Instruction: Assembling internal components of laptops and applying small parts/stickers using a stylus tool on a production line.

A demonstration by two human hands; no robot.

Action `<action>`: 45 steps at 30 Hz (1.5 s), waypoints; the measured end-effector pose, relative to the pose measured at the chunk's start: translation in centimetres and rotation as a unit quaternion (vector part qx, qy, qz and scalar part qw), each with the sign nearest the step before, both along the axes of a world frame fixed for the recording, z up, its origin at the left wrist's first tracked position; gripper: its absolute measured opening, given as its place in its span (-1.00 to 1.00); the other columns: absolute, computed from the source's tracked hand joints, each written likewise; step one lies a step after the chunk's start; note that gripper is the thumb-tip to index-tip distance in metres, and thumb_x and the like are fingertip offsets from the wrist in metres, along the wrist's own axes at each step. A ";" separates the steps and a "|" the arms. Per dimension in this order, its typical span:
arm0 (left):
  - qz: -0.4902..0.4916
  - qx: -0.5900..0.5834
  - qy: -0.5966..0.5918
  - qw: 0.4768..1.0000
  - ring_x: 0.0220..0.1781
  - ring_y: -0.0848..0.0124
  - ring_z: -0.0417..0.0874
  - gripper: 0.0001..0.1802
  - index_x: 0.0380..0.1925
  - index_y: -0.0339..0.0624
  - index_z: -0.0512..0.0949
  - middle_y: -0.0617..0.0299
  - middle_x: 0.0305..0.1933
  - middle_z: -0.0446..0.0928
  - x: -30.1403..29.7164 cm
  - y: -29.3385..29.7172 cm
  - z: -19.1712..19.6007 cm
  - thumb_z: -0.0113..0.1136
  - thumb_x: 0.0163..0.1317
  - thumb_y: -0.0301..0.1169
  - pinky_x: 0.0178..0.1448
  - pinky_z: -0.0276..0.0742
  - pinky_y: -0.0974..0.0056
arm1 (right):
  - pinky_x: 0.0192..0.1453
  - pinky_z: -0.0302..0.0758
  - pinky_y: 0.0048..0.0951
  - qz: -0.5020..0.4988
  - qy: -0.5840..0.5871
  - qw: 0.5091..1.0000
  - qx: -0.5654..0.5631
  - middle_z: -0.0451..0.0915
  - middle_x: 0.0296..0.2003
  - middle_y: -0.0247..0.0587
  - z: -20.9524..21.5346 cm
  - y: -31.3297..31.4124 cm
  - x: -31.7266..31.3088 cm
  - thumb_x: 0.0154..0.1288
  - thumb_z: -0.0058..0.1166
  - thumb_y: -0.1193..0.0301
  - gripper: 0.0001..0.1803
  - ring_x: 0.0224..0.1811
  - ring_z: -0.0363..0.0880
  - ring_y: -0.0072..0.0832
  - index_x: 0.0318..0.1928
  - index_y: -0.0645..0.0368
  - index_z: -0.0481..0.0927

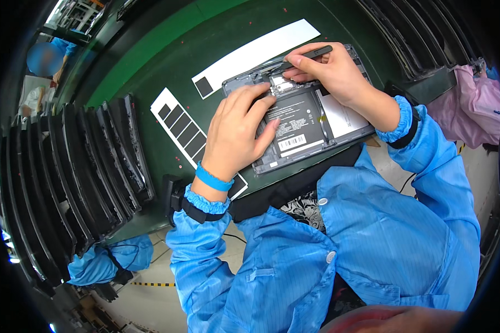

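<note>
An opened grey tablet-like device [339, 130] lies on the dark green bench, its black battery and circuit parts showing. My left hand [239, 130] rests flat on its left half, fingers spread over the battery's edge. My right hand [328, 69] grips a thin black pen-shaped tool [311, 54] above the device's top edge. The tool's tip points at a small metal part near the middle top [280, 83]. Both arms wear blue sleeves, and a blue band circles my left wrist.
Two white backing strips with black rectangular pads lie left of the device [180, 130] and behind it [255, 53]. A rack of upright dark panels [89, 166] fills the left side. Another rack [416, 39] stands at the right. A person in blue is far left.
</note>
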State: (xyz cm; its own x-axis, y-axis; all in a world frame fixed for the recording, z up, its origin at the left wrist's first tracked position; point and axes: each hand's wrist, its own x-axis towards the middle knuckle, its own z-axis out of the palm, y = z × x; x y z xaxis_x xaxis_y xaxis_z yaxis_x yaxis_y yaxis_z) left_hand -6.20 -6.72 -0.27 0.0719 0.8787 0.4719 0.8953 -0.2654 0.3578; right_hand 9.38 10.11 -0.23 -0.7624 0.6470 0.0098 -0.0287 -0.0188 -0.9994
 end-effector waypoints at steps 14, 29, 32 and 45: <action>0.044 -0.002 0.058 0.997 0.23 0.04 0.41 -0.57 -0.04 -0.22 0.46 -0.02 0.17 0.43 -0.5 -0.8 0.7 0.24 0.09 -0.29 0.28 0.30 0.04 | -0.19 0.59 -0.55 -0.020 0.002 0.996 0.084 0.66 -0.32 -0.17 1.4 -0.8 -2.8 0.32 0.16 0.29 -0.70 -0.29 0.66 -0.55 -0.12 0.30 0.62; 0.498 -0.123 0.017 0.858 0.31 0.10 0.37 -0.24 0.14 -0.25 0.47 0.02 0.27 0.40 -7.8 -5.8 -2.0 0.26 0.09 0.09 0.28 0.33 0.02 | -0.16 0.60 -0.37 0.066 -0.069 0.948 0.304 0.69 -0.45 -0.04 0.2 -6.2 -21.3 0.09 0.21 0.30 -0.73 -0.37 0.71 -0.26 -0.31 0.26 0.71; 0.502 -0.127 0.042 0.855 0.31 0.17 0.37 -0.24 0.12 -0.24 0.48 0.07 0.25 0.42 -7.7 -5.7 -1.9 0.28 0.05 0.10 0.20 0.37 0.00 | -0.14 0.60 -0.36 0.071 -0.080 0.948 0.298 0.69 -0.45 -0.03 0.2 -6.1 -21.0 0.06 0.20 0.30 -0.73 -0.35 0.71 -0.23 -0.31 0.26 0.71; 0.515 -0.157 0.068 0.840 0.33 0.12 0.32 -0.23 0.17 -0.13 0.47 0.00 0.28 0.35 -6.9 -5.1 -2.0 0.16 0.12 0.20 0.20 0.31 -0.05 | -0.26 0.61 -0.47 0.055 0.105 0.984 0.133 0.69 -0.43 -0.05 1.0 -5.6 -19.9 0.05 0.19 0.41 -0.79 -0.43 0.71 -0.42 -0.37 0.34 0.68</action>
